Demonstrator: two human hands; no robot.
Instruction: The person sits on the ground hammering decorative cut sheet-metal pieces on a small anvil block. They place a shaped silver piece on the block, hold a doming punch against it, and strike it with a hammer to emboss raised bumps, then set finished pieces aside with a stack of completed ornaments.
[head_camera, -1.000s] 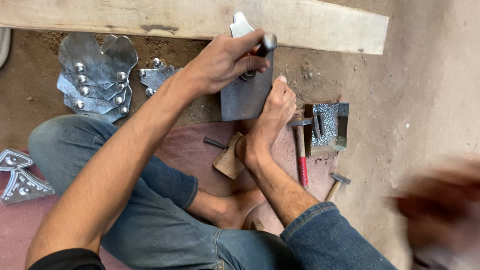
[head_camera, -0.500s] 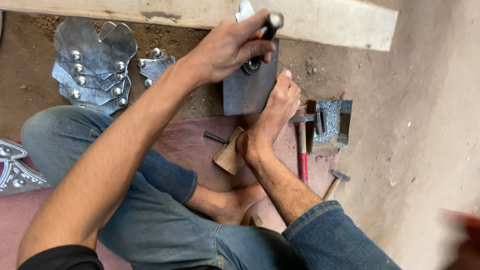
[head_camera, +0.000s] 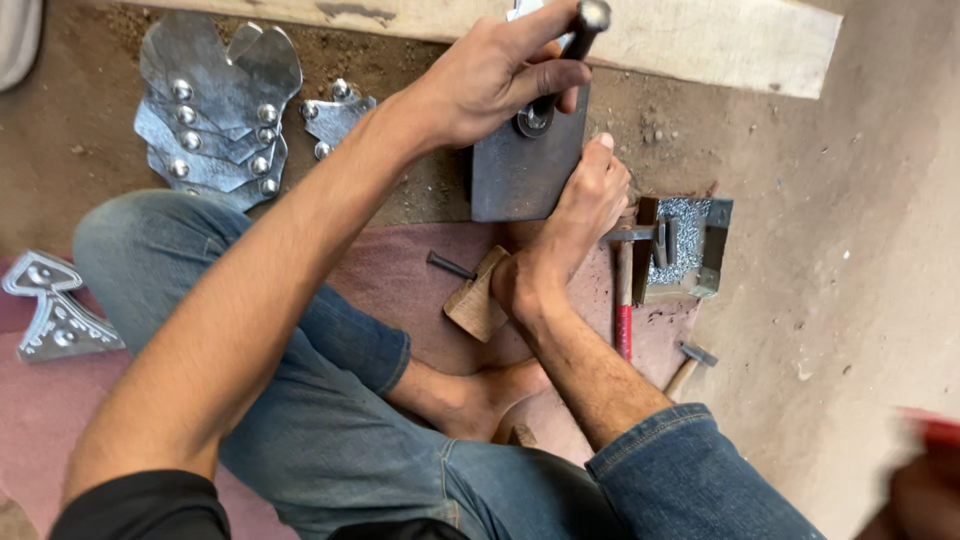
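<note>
As before, left hand (head_camera: 500, 75) grips punch (head_camera: 575, 40); right hand (head_camera: 585, 200) steadies plate (head_camera: 515, 175).

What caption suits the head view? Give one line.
Left hand grips a punch over a metal plate that the right hand steadies.

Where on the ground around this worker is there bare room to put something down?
Bare dirt lies right of the small metal tray, toward the wall, and between the stacked metal cutouts and the dark steel plate. It is crowded around the right hand: red-handled hammer, wooden block, punch.
</note>
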